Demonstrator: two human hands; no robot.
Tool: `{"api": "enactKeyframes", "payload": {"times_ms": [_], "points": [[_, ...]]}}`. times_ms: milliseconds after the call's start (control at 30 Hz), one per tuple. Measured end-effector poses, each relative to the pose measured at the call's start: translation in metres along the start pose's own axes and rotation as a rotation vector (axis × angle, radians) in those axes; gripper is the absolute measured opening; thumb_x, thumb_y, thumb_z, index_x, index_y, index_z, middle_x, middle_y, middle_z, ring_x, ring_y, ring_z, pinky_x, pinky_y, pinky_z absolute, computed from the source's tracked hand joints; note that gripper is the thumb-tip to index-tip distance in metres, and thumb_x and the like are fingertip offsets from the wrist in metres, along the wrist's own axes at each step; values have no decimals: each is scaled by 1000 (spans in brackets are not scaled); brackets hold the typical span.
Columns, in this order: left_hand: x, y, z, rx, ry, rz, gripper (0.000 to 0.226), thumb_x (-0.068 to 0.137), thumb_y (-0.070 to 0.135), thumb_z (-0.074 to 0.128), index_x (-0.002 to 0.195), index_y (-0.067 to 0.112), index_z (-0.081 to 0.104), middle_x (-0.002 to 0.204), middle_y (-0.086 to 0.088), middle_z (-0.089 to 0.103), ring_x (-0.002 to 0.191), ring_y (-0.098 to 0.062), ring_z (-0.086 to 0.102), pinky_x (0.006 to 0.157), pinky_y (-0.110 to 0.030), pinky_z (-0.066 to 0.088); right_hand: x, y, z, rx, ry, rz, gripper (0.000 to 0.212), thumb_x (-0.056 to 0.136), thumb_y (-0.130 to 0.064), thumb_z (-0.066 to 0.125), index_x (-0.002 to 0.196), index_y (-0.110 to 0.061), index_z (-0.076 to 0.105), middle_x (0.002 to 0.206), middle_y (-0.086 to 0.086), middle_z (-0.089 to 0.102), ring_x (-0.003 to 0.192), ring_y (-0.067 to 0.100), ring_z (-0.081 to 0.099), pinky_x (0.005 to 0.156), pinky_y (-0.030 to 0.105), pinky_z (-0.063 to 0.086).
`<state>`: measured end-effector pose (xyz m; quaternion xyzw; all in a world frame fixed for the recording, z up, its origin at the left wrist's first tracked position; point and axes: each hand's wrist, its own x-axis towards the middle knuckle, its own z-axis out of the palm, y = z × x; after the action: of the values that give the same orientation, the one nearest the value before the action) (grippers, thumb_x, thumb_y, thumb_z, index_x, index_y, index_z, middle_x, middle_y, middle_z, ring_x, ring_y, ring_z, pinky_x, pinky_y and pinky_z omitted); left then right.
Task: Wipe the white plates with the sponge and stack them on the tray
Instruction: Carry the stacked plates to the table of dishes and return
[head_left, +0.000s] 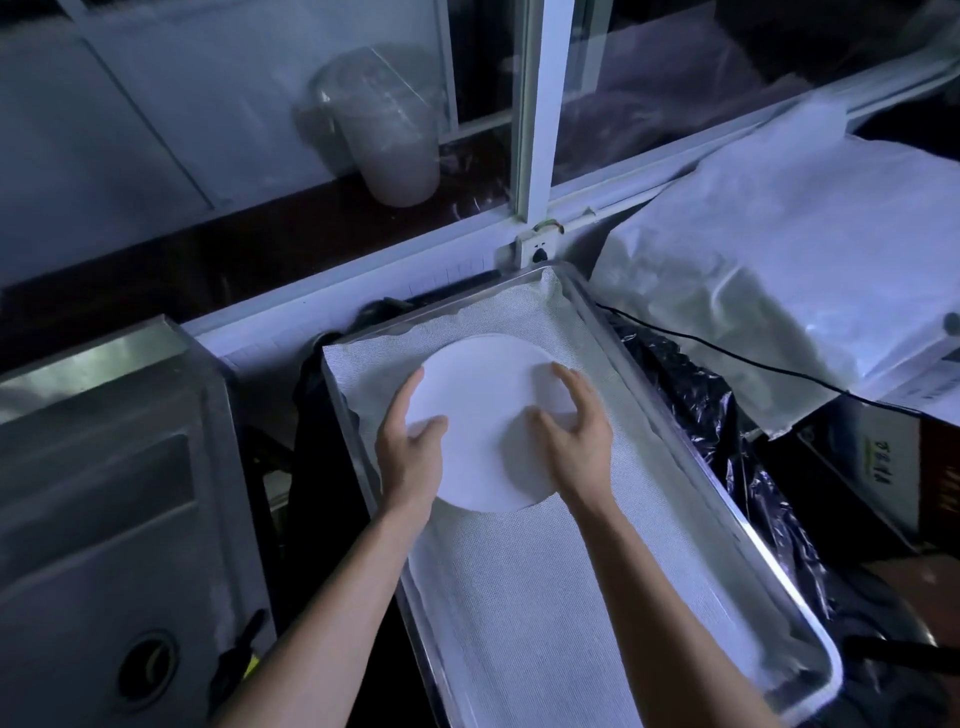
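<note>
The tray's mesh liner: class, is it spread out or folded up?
Spread out. The mesh liner covers the tray floor from end to end, beneath the white plates; only its far edge is rumpled.

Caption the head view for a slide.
Both hands, left and right, set a white plate on the cloth-lined tray.

Two bare forearms show from the lower edge, with no sleeve, glove, watch, ring or band on either. The left hand (410, 447) and right hand (574, 441) are bare too, with short, unpainted fingernails.
</note>
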<state>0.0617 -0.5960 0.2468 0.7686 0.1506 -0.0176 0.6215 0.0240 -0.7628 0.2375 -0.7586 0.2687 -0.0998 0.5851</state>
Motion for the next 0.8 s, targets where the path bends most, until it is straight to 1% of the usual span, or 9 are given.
{"api": "enactKeyframes", "payload": {"times_ms": [33, 67, 133, 200, 300, 400, 500, 667, 800], "points": [[-1, 0, 2, -15, 7, -12, 60, 84, 1, 64, 130, 40, 65, 127, 10, 67, 97, 12, 60, 86, -12, 50, 0, 0, 1, 36, 6, 28, 59, 81, -19, 71, 133, -42, 57, 149, -8, 48, 134, 15, 46, 113, 46, 39], [-3, 1, 4, -21, 11, -21, 60, 83, 0, 64, 129, 39, 66, 128, 5, 67, 103, 4, 62, 94, -22, 52, 1, -1, 1, 66, 6, 57, 60, 79, -18, 71, 131, -44, 58, 146, -7, 51, 132, 18, 49, 110, 48, 42], [-6, 1, 7, -23, 17, -27, 60, 83, -2, 62, 129, 35, 66, 132, -9, 66, 119, -23, 61, 105, -43, 49, 2, 0, -1, 96, 0, 92, 60, 77, -18, 70, 128, -47, 59, 136, -3, 60, 125, 24, 56, 105, 51, 47], [-9, -1, 8, -7, 20, -20, 60, 82, -4, 61, 129, 32, 67, 131, -21, 63, 124, -37, 56, 108, -52, 45, 1, 0, -4, 116, -1, 108, 59, 73, -22, 69, 125, -49, 59, 129, 0, 64, 118, 27, 60, 101, 51, 50], [-13, -1, 9, 4, 27, -6, 57, 82, -5, 59, 127, 28, 69, 130, -22, 64, 123, -38, 56, 108, -51, 45, -3, 2, -6, 145, 12, 113, 59, 71, -23, 69, 124, -48, 60, 131, 2, 64, 115, 30, 62, 98, 50, 53], [-17, -1, 9, -1, 29, 3, 53, 82, -6, 59, 122, 26, 72, 128, -14, 67, 122, -33, 57, 106, -44, 46, -7, 4, -8, 144, 19, 98, 58, 74, -18, 71, 125, -43, 62, 139, -6, 58, 121, 26, 59, 103, 49, 50], [-25, -3, 7, 16, 27, 17, 50, 82, -6, 59, 120, 25, 72, 125, -23, 64, 118, -38, 57, 103, -45, 46, -10, 6, -12, 128, 16, 87, 56, 74, -19, 71, 124, -43, 62, 142, -11, 55, 124, 21, 58, 104, 48, 48], [-31, -1, 7, 16, 19, 39, 49, 82, -6, 59, 119, 24, 72, 124, -14, 67, 117, -35, 58, 100, -42, 48, -16, 7, -18, 93, 27, 74, 52, 80, -17, 72, 124, -43, 63, 150, -17, 46, 132, 11, 48, 110, 45, 43], [-37, 1, 7, 19, 11, 68, 50, 83, -7, 59, 123, 22, 71, 133, 7, 65, 122, -22, 58, 105, -35, 46, -19, 7, -21, 86, 24, 79, 50, 80, -15, 72, 122, -41, 64, 150, -16, 45, 132, 14, 49, 110, 46, 43]]}}
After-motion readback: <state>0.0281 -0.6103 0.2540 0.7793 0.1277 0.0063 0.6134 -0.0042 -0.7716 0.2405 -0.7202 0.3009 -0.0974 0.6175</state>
